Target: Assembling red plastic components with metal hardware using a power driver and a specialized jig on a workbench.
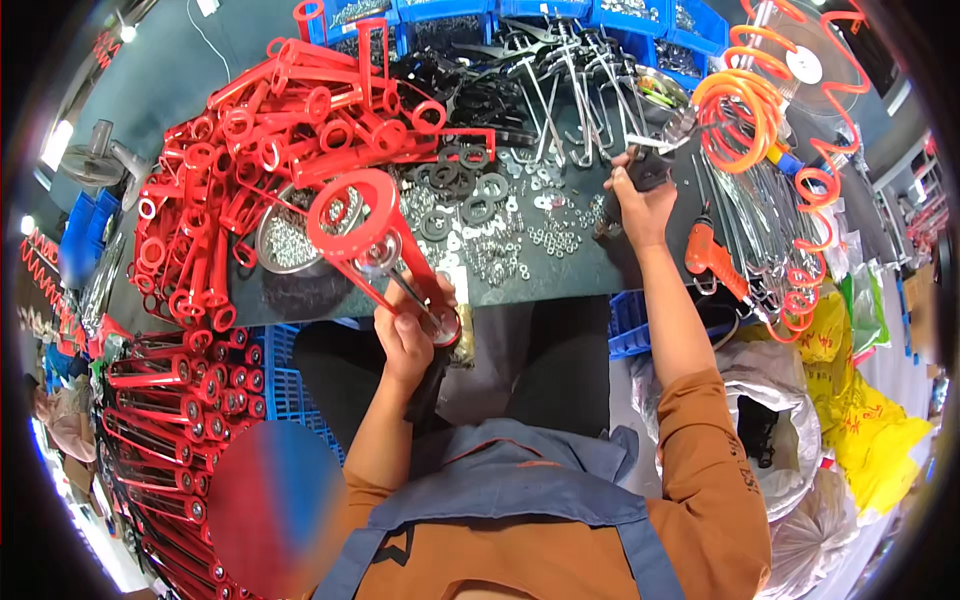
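My left hand [405, 335] is closed round the lower end of a red caulking gun frame [418, 262], held tilted over the table's near edge. The frame's wide ring points up and away, and a thin metal rod shows inside it. Farther right, my right hand [643, 200] reaches over the table with its fingers closed on a black part [650, 168]. A bright metal piece sits by its fingertips; the part's exact kind is unclear. Between my hands lie black rings [478, 208] and loose nuts [555, 238]. Behind them is a pile of black handles with metal rods [560, 75].
Red frames [290, 110] are heaped at the left, beside a metal bowl of small hardware [285, 245]. Blue bins [450, 8] line the back. On the right are an orange power screwdriver [708, 255], a coiled orange hose [740, 115] and long metal rods [750, 205]. More red frames [150, 410] are stacked below left.
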